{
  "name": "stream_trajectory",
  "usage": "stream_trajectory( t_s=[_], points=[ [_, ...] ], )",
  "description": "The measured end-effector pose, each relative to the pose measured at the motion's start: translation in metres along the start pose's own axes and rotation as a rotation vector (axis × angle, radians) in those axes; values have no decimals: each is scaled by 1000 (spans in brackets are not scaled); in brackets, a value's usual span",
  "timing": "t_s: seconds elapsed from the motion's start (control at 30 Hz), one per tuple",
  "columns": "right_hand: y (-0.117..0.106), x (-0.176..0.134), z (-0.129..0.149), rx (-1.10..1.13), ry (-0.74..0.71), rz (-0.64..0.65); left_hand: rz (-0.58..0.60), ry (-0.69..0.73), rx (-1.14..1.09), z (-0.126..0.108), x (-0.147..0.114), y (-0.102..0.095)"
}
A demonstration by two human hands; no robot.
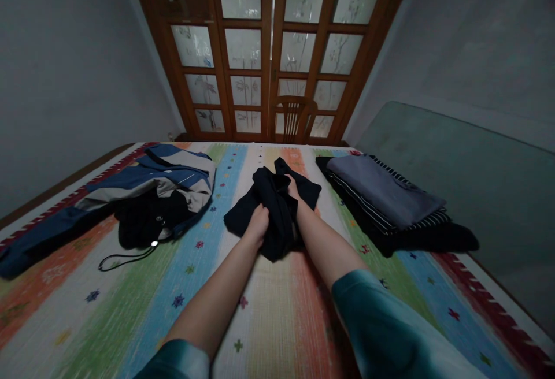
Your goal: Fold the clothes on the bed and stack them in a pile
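Observation:
A dark navy garment [277, 234] lies bunched in the middle of the striped tablecloth [255, 315], with parts of it spread out to both sides; its kind cannot be made out. My left hand [259, 222] is closed on the near left part of its fabric. Farther up, on the right side, my right hand [293, 189] grips the same garment, its fingers partly hidden by the cloth. Both arms reach forward in teal sleeves.
On the left lies a blue, beige and black jacket [191, 177] with a drawstring cord hanging out. A stack of folded clothes [385, 188], grey on top, sits at the right. Beyond the table are a wooden chair [295, 114] and glazed wooden doors [243, 49].

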State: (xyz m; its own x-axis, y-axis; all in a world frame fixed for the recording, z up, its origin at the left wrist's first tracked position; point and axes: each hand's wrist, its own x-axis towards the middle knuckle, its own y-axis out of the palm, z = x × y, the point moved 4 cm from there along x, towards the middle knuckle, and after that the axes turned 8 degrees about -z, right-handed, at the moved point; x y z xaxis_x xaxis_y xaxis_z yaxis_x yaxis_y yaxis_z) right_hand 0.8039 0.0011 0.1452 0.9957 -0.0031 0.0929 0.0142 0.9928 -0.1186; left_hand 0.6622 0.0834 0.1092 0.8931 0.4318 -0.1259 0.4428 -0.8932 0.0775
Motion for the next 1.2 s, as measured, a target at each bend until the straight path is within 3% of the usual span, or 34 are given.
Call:
stream_trajectory(
  t_s=[0.1, 0.2, 0.3, 0.4, 0.5, 0.63, 0.73, 0.87, 0.97, 1.07, 1.2],
  points=[
    [3, -5, 0, 6, 63, -32, -191, 298, 478, -18, -7, -48],
    [11, -14, 7, 14, 104, -55, -190, 323, 606, -13, -3, -74],
    [24, -23, 20, 55, 115, -71, -194, 312, 439, 0, 7, -81],
    [43, -33, 30, 116, 113, -97, -239, 310, 106, 9, 14, -81],
    [67, -45, 25, 126, 179, -21, -236, 349, -176, 9, 13, -82],
    [84, -54, 16, 86, 225, 181, -300, 419, -103, 3, 8, -85],
    [66, -40, 18, 18, 134, 245, -369, 378, 26, 3, 9, -87],
    [6, -7, 20, -192, -75, 165, -395, 312, 38, 6, 12, -88],
    [-35, 5, 8, -785, -272, 162, -381, 269, 27, 6, 19, -87],
    [-65, 0, -11, -1049, -267, 165, -322, 256, 74, 2, 36, -81],
    [-95, -25, -28, -1067, -251, 31, -232, 319, 397, -15, 70, -71]
  ],
)
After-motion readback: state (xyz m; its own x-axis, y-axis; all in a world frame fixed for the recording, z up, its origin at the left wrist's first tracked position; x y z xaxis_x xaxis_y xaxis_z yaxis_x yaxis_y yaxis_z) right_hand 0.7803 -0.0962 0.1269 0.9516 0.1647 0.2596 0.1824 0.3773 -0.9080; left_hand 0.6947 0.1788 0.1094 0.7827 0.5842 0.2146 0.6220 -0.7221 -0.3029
